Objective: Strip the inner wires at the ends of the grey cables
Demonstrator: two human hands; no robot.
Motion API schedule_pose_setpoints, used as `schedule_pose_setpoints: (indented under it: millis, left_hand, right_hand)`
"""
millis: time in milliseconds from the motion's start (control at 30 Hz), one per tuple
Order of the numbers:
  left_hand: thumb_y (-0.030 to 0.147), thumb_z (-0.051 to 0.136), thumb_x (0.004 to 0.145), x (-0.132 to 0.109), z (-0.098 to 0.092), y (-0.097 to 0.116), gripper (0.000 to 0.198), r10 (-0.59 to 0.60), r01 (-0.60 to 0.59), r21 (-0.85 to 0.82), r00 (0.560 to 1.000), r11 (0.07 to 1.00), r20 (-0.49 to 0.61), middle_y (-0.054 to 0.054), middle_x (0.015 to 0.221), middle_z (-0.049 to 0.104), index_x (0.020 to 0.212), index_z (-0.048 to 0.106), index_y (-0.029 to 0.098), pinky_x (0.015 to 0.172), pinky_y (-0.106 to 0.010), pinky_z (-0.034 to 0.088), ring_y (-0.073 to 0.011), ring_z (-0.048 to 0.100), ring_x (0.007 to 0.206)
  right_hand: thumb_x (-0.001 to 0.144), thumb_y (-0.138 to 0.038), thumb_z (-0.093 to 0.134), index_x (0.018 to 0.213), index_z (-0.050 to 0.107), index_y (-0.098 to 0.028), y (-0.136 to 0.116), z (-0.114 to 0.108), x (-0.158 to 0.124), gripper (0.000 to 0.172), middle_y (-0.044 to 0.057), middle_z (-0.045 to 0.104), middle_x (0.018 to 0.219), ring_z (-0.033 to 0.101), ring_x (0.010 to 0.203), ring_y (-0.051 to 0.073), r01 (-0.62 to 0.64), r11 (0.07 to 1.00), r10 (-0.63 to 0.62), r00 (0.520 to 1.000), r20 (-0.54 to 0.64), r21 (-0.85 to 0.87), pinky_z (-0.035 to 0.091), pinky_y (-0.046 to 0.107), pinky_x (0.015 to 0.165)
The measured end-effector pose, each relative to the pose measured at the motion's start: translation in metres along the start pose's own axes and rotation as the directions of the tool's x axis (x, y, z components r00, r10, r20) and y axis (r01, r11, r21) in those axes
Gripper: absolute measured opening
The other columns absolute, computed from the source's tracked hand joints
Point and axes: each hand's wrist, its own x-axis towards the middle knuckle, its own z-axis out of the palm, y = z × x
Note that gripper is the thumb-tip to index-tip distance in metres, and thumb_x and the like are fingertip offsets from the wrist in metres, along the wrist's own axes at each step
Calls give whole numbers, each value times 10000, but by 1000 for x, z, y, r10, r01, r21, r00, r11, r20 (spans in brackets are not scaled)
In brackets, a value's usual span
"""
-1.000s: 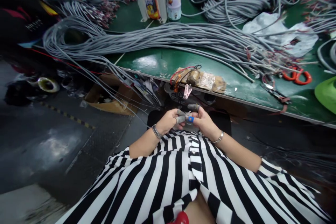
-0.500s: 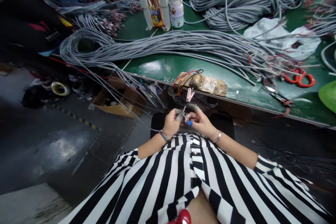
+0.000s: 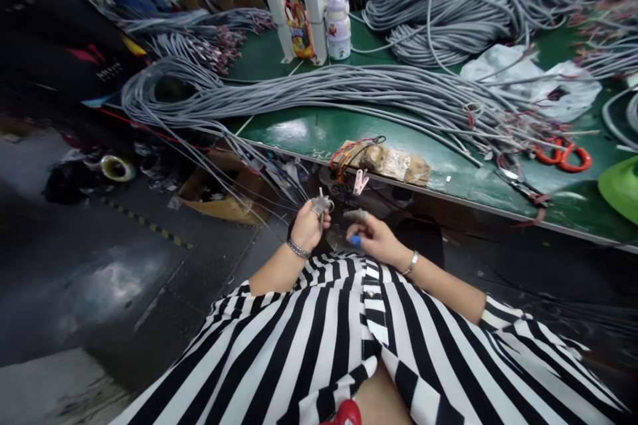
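My left hand (image 3: 308,226) is closed around the end of a thin grey cable (image 3: 234,153), holding its small metal tip (image 3: 321,202) up below the table edge. The cable runs up and left to the big grey bundle (image 3: 309,89) on the green table (image 3: 304,129). My right hand (image 3: 371,238) sits a little to the right, apart from the left. Its fingers wear grey and blue fingertip covers, are loosely curled, and hold nothing I can see. A taped wooden block (image 3: 386,161) with red and black wires and a pink clip (image 3: 359,180) sits just above both hands.
Coils of grey cable (image 3: 473,6) fill the table's back. A white bottle (image 3: 337,25) stands by two white posts. Orange-handled scissors (image 3: 563,153), pliers (image 3: 521,186), a white plastic bag (image 3: 528,70) and a green object (image 3: 621,182) lie right. A cardboard box (image 3: 219,192) and tape roll (image 3: 113,167) sit below left.
My hands were joined at a small piece; now they have parted. The left hand lifted up and left with the cable tip, and the right hand loosened and stayed low.
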Motion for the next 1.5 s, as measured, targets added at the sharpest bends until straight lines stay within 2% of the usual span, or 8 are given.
schedule_pose_setpoints:
  millis: [100,333,600,767,933,1100,1333,1500]
  left_hand:
    - [330,761,592,-10,5,-5,373,-52,61,-135,996,989,72,57,612,561,801,494,174,484,-185,451,-69,544,514]
    - [199,821,522,-17,21,-16,335,-4,33,-298,995,954,98,35,616,619,682,535,134,614,-198,467,-72,582,589]
    - [126,694,677,-11,12,-9,100,-138,142,-475,989,869,45,14,605,640,728,608,131,523,-208,428,-98,597,544]
    - [120,596,790,-12,11,-9,48,-251,259,-507,964,822,86,-17,637,656,755,628,113,477,-199,401,-96,595,529]
    - [184,550,856,-10,12,-13,155,-328,348,-554,934,756,138,-32,627,640,744,616,101,373,-178,298,-71,523,434]
    - [153,486,892,-8,10,-12,218,-368,406,-602,909,687,193,-47,601,606,710,584,86,337,-130,262,-56,524,453]
    - [165,451,912,-11,9,-9,255,-349,428,-637,902,641,254,-84,719,638,703,576,90,380,-124,358,-80,597,560]
    - [332,514,890,-11,11,-13,343,-300,429,-591,903,683,309,-41,602,603,631,546,111,306,-147,231,-39,422,367]
  right_hand:
    - [717,-296,674,1125,500,-202,10,-4,11,454,-11,583,854,506,612,69,-42,999,44,972,-231,14,428,213,574]
    - [656,-370,705,790,548,-178,5,5,30,282,-20,561,669,484,597,118,-189,933,99,953,-285,-307,410,261,573]
    - [744,-392,632,768,586,-188,5,7,28,211,5,587,720,507,658,131,-5,987,-59,916,-397,-158,446,274,636]
    - [753,-353,668,923,653,-215,0,5,20,220,52,621,1016,529,700,127,74,988,-112,949,-293,-138,445,274,614]
    - [783,-385,649,845,595,-207,-1,9,18,197,3,622,728,445,502,76,-68,975,98,986,-136,211,301,204,427]
    - [752,-426,675,784,463,-214,4,8,20,302,-40,556,639,444,494,73,-116,919,198,963,-186,376,245,177,400]
    - [728,-475,678,811,436,-217,9,8,22,364,-87,405,565,284,449,47,-218,902,294,942,-161,373,198,184,412]
    - [591,-431,780,808,496,-194,13,8,23,429,-89,378,575,301,502,56,-261,964,266,942,-205,53,260,198,456]
